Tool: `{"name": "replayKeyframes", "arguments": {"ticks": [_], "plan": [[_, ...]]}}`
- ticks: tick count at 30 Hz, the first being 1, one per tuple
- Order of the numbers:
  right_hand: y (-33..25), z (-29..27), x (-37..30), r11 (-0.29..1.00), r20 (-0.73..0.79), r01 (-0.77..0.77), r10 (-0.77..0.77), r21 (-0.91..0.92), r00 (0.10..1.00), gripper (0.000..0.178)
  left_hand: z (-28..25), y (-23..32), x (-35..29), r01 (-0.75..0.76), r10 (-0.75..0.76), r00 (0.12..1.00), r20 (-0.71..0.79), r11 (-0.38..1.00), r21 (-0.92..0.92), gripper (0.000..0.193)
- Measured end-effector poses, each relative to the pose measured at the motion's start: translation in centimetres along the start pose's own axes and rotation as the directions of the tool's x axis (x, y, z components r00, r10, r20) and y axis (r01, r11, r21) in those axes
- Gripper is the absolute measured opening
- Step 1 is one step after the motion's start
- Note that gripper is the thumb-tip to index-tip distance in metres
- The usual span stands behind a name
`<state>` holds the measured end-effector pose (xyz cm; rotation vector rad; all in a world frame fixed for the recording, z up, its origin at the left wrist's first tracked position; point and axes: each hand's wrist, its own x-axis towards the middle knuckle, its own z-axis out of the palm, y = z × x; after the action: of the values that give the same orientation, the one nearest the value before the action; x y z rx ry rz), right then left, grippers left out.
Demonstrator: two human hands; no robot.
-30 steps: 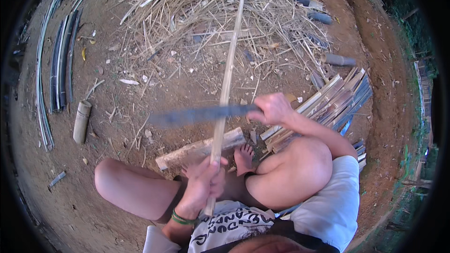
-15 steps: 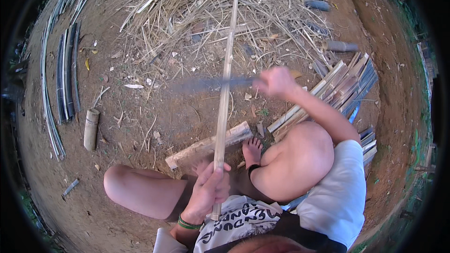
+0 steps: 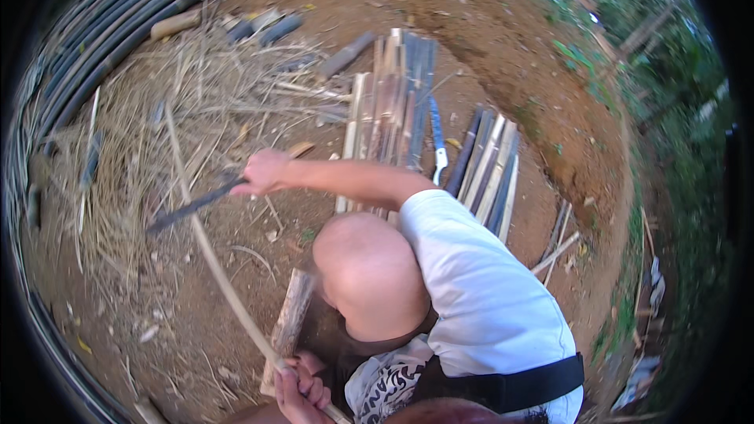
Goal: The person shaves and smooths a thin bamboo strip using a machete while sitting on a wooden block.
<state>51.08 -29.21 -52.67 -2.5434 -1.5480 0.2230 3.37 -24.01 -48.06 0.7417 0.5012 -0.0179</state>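
A long pale bamboo strip (image 3: pixel 212 255) runs up and leftward across the ground in front of me. My left hand (image 3: pixel 302 394) is closed round its near end, low in the picture by my lap. With my right arm stretched out to the left, my right hand (image 3: pixel 265 171) grips a knife (image 3: pixel 192 208) whose long dark blade crosses the strip around its upper half. The handle is mostly hidden in my fist. Whether the blade touches the strip, I cannot tell. A short wooden block (image 3: pixel 289 318) lies on the dirt beneath, beside my bent knee.
Split bamboo pieces (image 3: pixel 378 114) lie beyond my right arm, with a saw (image 3: pixel 437 129) and another split bamboo bundle (image 3: pixel 488 161) further right. Thin bamboo shavings (image 3: pixel 137 129) are heaped at the left. Long dark bamboo poles (image 3: pixel 118 43) line the upper left.
The view has swung to the right, bringing the saw and second bundle into sight. Both hands keep their holds. The blade, blurred before, now shows more sharply and tilts down leftward.
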Motion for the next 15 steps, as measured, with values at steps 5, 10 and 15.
{"name": "replayKeyframes", "arguments": {"ticks": [5, 10, 15], "plan": [[-6.1, -1.7, -6.2, 0.987, 0.028, 0.101, -0.105, 0.127, 0.994, 0.073, -6.8, -0.1, 0.7, 0.073, -0.067, 0.996, 0.06, 0.991, -0.109, 0.027], [-3.0, -0.7, -5.6, 0.99, -0.056, 0.138, -0.137, 0.02, 0.989, 0.072, -4.2, 0.5, 0.5, 0.143, -0.139, 0.989, 0.052, 0.984, -0.104, 0.029], [-3.0, -1.8, -2.8, 0.994, -0.074, -0.093, 0.097, 0.053, 0.992, 0.075, -3.7, 0.8, 0.5, 0.159, -0.155, 0.987, 0.052, 0.982, -0.097, 0.031]]}}
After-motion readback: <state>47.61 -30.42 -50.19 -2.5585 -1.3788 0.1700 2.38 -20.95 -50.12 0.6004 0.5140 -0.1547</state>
